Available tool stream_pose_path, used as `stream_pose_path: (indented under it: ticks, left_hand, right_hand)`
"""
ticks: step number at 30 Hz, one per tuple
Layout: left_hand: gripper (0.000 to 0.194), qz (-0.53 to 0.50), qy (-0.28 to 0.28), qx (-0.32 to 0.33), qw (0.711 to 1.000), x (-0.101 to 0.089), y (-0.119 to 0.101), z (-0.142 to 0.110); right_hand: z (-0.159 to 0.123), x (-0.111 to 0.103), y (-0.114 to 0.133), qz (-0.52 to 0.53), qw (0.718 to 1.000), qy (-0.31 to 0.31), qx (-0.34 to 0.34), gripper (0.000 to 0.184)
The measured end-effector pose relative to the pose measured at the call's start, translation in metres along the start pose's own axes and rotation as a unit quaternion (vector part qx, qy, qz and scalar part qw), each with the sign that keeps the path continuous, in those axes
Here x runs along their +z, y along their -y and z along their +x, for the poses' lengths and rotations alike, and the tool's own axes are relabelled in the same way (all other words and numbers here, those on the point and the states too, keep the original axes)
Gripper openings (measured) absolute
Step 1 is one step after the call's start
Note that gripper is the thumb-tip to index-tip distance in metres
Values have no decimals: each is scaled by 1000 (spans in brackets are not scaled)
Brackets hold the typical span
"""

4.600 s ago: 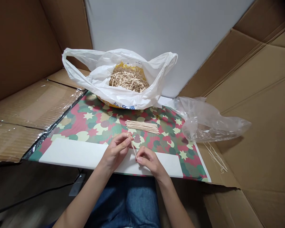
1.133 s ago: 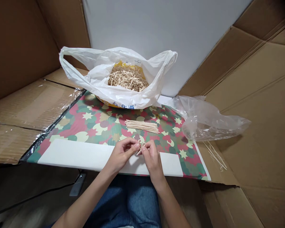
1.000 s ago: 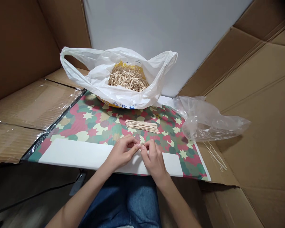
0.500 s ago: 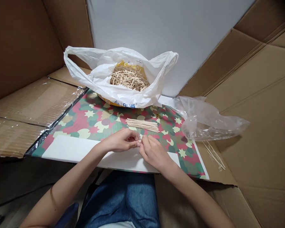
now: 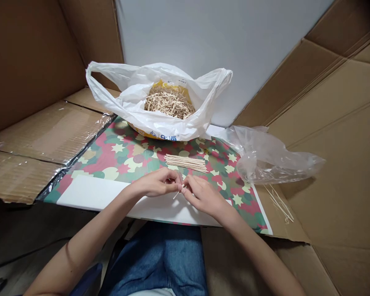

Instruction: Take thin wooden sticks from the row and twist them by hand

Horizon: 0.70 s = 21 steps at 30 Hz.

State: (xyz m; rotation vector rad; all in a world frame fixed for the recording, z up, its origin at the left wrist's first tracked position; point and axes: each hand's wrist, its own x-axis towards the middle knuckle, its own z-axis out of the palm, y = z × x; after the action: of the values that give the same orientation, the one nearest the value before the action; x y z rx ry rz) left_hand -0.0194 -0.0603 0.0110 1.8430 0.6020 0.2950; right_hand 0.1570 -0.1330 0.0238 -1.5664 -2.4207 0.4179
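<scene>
My left hand and my right hand meet fingertip to fingertip above the camouflage-patterned sheet. Both pinch one thin pale wooden stick, whose lower end pokes out below the fingers. Just beyond the hands lies a neat row of straight sticks on the sheet. At the back, a white plastic bag stands open, filled with several tangled pale stick pieces.
A crumpled clear plastic bag lies to the right on the cardboard. A few loose sticks lie beside it near the sheet's right edge. Cardboard walls enclose both sides; taped cardboard lies left. My blue-jeaned lap is below.
Earlier the stick was held long and straight between both hands; the hands then drew together around it and now pinch it close, with only a short end showing. The view shifted slightly.
</scene>
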Motion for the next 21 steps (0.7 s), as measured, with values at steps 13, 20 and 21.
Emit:
stream_pose_path:
  ticks: [13,20,21]
  left_hand:
    - [21,-114,-141,49,982,16,8,0]
    - [20,34,-255,70,964,33,2,-9]
    - [20,40,-255,71,963,34,1,-10]
  right_hand:
    - [7,5,-2,229,966,1,121,22]
    - [10,8,-9,397,907,0,139,17]
    - [11,9,-11,422,896,0,139,16]
